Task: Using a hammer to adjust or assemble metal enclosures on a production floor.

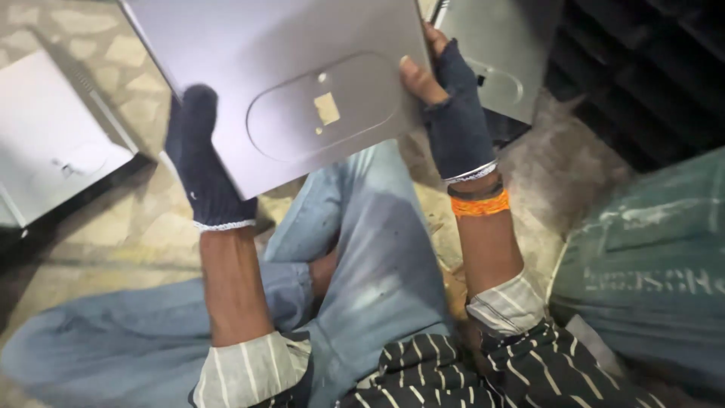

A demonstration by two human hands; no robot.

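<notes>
I hold a flat grey metal sheet (257, 68) in front of me, above my lap. It has a pressed oval recess with a small square cutout and two small holes. My left hand (202, 162), in a dark knitted glove, grips the sheet's lower left edge. My right hand (451, 113), in a dark fingerless glove, grips the right edge, thumb lying on the sheet's face. An orange thread band circles my right wrist. I sit cross-legged in light blue jeans on the floor.
A stack of similar grey metal sheets (53, 136) lies on the stone-tiled floor at left. Another pressed sheet (502, 57) stands behind my right hand. A green sack (649, 257) sits at right, with dark slatted crates (649, 68) behind it.
</notes>
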